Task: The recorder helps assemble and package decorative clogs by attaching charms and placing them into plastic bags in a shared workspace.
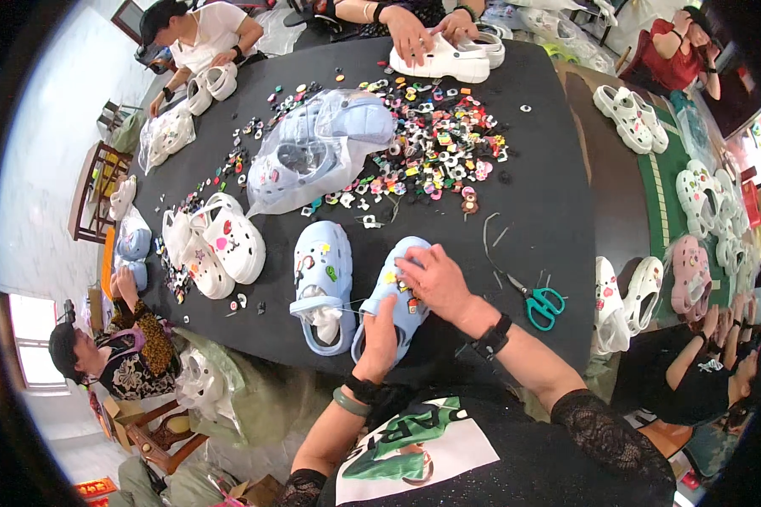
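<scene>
A light blue foam clog (pixel 409 250) lies on the black table in front of me, toe pointing away, with small charms on its upper. My left hand (pixel 380 335) is closed round its near side by the opening. My right hand (pixel 435 281) rests on top of the upper, fingers bent and pressed against it near a yellow charm; what lies under the fingertips is hidden. Left of it stands the matching light blue clog (pixel 322 253), with charms on its top and crumpled white stuffing in its opening. A thin tie appears to link the two clogs.
Loose colourful charms (pixel 448 144) cover the table's middle beyond a bagged pair of blue clogs (pixel 325 139). White decorated clogs (pixel 228 238) stand at left. Teal-handled scissors (pixel 541 306) lie at right near cut ties. Co-workers handle clogs around the table.
</scene>
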